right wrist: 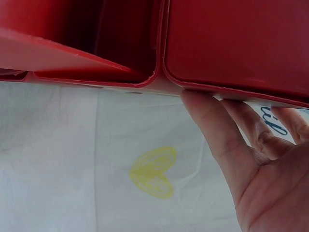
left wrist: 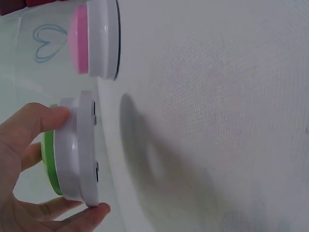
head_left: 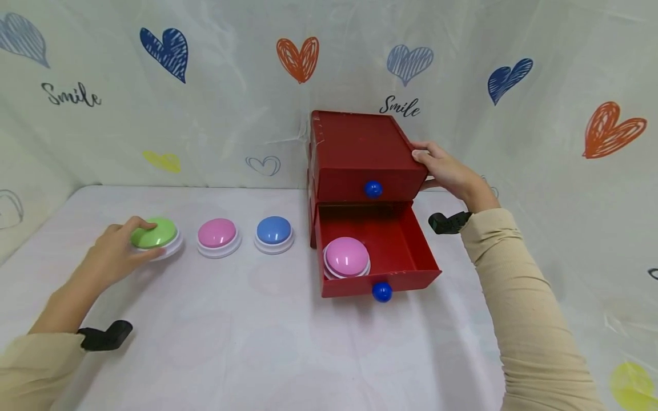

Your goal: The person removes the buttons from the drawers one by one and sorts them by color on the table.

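The left hand point(head_left: 114, 254) grips a green button point(head_left: 158, 233) by its sides, thumb and fingers bent round it, raised just off the white tabletop point(head_left: 231, 342) – near a pink button point(head_left: 217, 233), with a blue button point(head_left: 273, 229) beyond. The right hand point(head_left: 449, 171), fingers fairly straight, touches the side of a red drawer unit point(head_left: 365, 142) – its lower drawer point(head_left: 411, 280) stands pulled out, holding a second pink button point(head_left: 347, 256).

A flat, white, cloth-textured surface point(head_left: 257, 342) carries a round, pink-domed, white-based button point(head_left: 217, 235), a round, blue-domed, white-based button point(head_left: 274, 233) just right of it, and, farther right, a boxy, glossy red two-drawer cabinet point(head_left: 362, 140).
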The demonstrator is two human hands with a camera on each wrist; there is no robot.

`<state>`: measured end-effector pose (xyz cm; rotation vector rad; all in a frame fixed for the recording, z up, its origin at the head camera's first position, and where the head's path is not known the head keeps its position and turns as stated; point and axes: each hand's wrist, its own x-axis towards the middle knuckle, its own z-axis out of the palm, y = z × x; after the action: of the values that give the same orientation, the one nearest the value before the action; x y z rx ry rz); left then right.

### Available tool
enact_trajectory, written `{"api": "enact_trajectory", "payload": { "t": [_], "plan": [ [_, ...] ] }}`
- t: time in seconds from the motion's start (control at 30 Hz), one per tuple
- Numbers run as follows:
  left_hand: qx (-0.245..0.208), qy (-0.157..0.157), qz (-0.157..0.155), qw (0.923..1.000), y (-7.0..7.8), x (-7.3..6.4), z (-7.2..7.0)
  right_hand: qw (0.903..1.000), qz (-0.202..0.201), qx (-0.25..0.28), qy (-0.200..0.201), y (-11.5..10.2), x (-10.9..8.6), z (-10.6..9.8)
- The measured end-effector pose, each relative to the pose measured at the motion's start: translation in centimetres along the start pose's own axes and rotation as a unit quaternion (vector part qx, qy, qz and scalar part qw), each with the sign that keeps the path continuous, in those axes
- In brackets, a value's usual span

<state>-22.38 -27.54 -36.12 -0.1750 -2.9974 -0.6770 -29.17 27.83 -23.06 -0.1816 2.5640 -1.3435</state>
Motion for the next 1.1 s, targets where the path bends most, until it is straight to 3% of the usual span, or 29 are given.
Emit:
{"api": "enact_trajectory", "payload": {
  "t": [0.17,0.47,1.1],
  "plan": [
    [-0.001,-0.025,-0.011,0.9996,-0.4,0.8,0.3,1.0,-0.001,-0.001,0.0,0.0,0.0,0.0],
    [-0.011,-0.025,-0.018,0.9995,-1.4,1.4,0.8,1.0,0.001,0.0,0.0,-0.1,-0.1,0.0],
    [-0.017,-0.041,0.003,0.999,-2.5,1.6,1.0,1.0,-0.001,-0.001,-0.002,-0.1,-0.2,0.1]
  ]
}}
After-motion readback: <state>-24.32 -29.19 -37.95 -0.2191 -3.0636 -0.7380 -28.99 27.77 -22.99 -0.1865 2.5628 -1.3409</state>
